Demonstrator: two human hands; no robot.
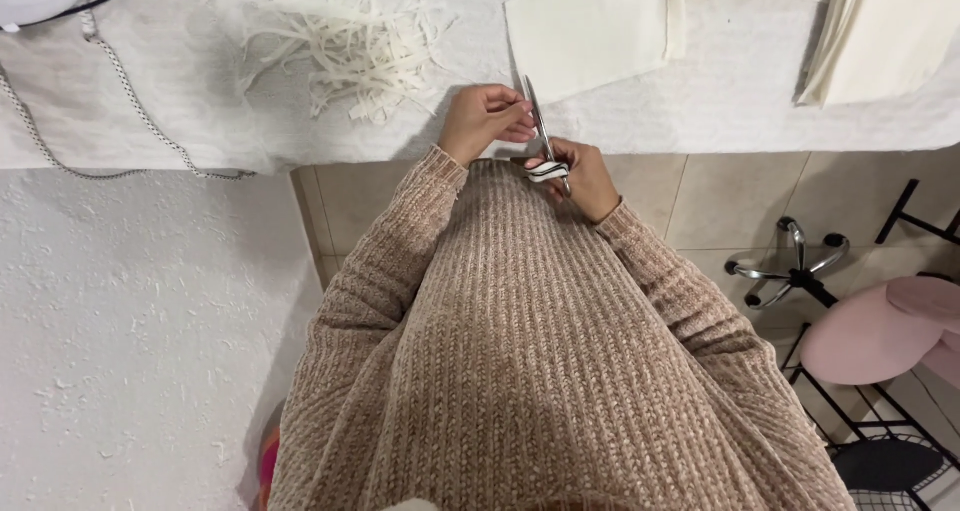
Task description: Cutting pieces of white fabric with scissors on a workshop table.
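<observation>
1. Head view, centre of the frame: the right hand is closed around the black-and-white handles of a pair of scissors, whose metal blades point up toward the top of the picture
2. Just to the left of the blades, the left hand is curled shut, its fingertips pinched beside the blades; what it pinches is too small to make out
3. Both hands sit at the near edge of a desk covered in white textured cloth, which fills the upper part of the frame
4. Above the scissors, a folded sheet of cream fabric lies flat on the desk, its corner close to the blade tips
5. In the upper left centre, a loose pile of thin cream strips lies well apart from the hands
6. At the far upper left, a black-and-white braided cord runs across the desk
7. In the lower right, a pink stool stands on the tiled floor
</observation>
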